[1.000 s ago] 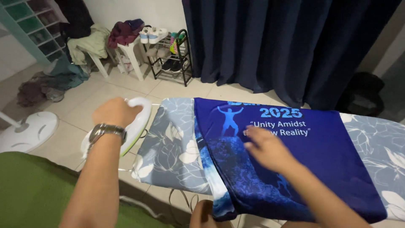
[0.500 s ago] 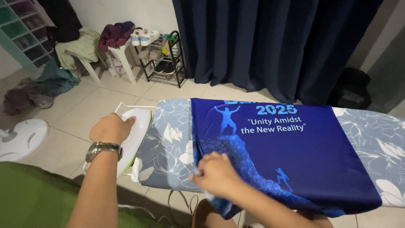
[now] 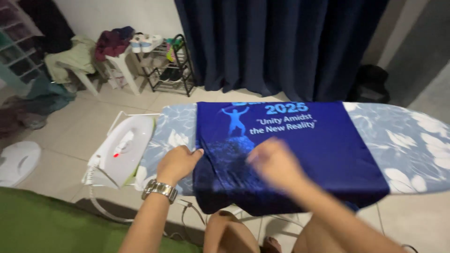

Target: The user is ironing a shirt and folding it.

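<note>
A dark blue printed shirt (image 3: pixel 318 145) lies spread over an ironing board (image 3: pixel 412 150) with a blue floral cover. My left hand (image 3: pixel 177 162), a metal watch on its wrist, grips the shirt's left edge. My right hand (image 3: pixel 276 164) is blurred in motion, fingers apart, over the middle of the shirt. A white iron (image 3: pixel 123 149) rests on the metal rack at the board's left end, with a small red light showing and no hand on it.
Dark blue curtains (image 3: pixel 281 47) hang behind the board. A shoe rack (image 3: pixel 169 63), white chairs piled with clothes (image 3: pixel 89 54) and a fan base (image 3: pixel 16 161) stand at the left. A dark bag (image 3: pixel 370 84) sits at the back right. A cord (image 3: pixel 108 211) trails below the iron.
My left hand let go of the iron and moved right to the shirt's left edge. My right hand moved from the shirt's lower left corner to its middle. The view shifted right.
</note>
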